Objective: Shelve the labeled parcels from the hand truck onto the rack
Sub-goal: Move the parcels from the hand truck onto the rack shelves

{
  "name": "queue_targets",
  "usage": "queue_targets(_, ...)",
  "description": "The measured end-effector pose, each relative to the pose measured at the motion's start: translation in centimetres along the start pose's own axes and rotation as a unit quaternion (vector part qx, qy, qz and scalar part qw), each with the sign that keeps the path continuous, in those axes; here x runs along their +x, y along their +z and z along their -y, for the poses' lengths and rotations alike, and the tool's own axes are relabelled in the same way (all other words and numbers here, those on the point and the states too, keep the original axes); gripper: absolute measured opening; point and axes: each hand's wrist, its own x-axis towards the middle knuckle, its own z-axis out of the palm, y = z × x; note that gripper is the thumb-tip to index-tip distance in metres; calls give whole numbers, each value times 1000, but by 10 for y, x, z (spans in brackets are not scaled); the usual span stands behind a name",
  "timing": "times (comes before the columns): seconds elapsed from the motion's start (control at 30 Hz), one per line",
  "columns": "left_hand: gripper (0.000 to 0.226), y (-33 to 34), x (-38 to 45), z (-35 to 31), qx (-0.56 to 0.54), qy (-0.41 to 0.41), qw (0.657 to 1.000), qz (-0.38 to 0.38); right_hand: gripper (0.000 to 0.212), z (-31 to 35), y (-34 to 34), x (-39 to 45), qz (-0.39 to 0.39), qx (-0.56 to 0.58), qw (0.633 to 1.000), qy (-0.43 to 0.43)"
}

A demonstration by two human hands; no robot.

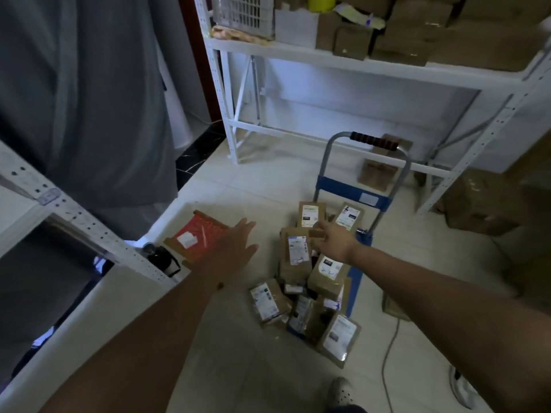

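Parcels piled on a hand truck, two hands reaching in

Parcels in brown cardboard, each with a white printed label, lie heaped on the flat bed of a blue hand truck standing on the pale tiled floor. Several have slid off its near edge onto the tiles. The person's left hand hangs over the floor with fingers straight and spread, holding nothing, just left of the pile. The right hand reaches over the heap's far end, thumb and fingers pinching a small brown parcel. At the left hand's outer side, a red-patterned flat box rests on the low white shelf of the near rack, beside a black bottle. Across the room, a white rack carries plain cartons along its shelf, with its lower bay behind the truck's handle.
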Motion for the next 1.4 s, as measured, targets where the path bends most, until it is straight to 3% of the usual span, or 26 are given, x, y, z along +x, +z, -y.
queue_targets(0.23,59,62,58,-65,-24,-37,998,43,41,-86,-33,41,20,13,1000,9)
queue_targets(0.5,66,110,84,-46,-32,-121,987,98,50,-114,-10,97,79,35,996,34)
queue_targets(0.77,66,145,136,5,-93,-144,976,132,49,-117,47,161,106,8,993,44)
queue_targets(0.97,68,206,175,43,-136,-178,960,166,42,-143,113,207,96,84,987,93)
queue_targets(1.13,64,255,198,57,-181,-175,952,173,50,-171,166,229,98,94,983,121)
queue_targets(1.23,75,282,210,62,-229,-183,943,160,57,-189,195,238,78,104,982,135)
queue_targets(1.4,74,314,224,65,-312,-252,908,121,67,-207,219,249,50,109,983,141)
